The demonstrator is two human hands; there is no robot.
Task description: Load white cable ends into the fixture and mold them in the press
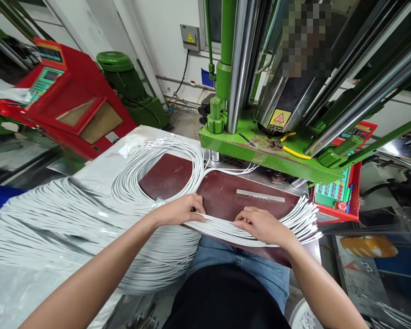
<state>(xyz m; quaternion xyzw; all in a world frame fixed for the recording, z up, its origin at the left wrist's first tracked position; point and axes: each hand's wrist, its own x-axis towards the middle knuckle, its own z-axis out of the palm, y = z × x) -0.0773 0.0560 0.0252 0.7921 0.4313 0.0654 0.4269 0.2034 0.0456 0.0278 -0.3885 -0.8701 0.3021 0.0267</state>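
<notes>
Fingers (200, 201) of the left hand (181, 210) bend above a flat bundle of white cables (219, 225) in the head view, the thumb touching its strands; the right hand (265, 226) rests on the same bundle farther right, fingers half curled. Whether either hand grips firmly or only presses, I cannot tell. The bundle runs along the near edge of a maroon board (219, 194) on the counter (101, 176), its loose ends fanning out by the board's right edge. A cable coil (126, 183) overlaps the board's left side, while a large cable heap (89, 228) covers the counter's near left part. A flat metal strip (260, 196) lies beyond the right hand. Along the far edge stands a green press (233, 144), with yellow-handled pliers (291, 151) on its platform.

The step in hand looks like gathering or evening the strands side by side; the next move, I judge, calls for both hands working together so that the strands stay parallel and uncrossed.
</notes>
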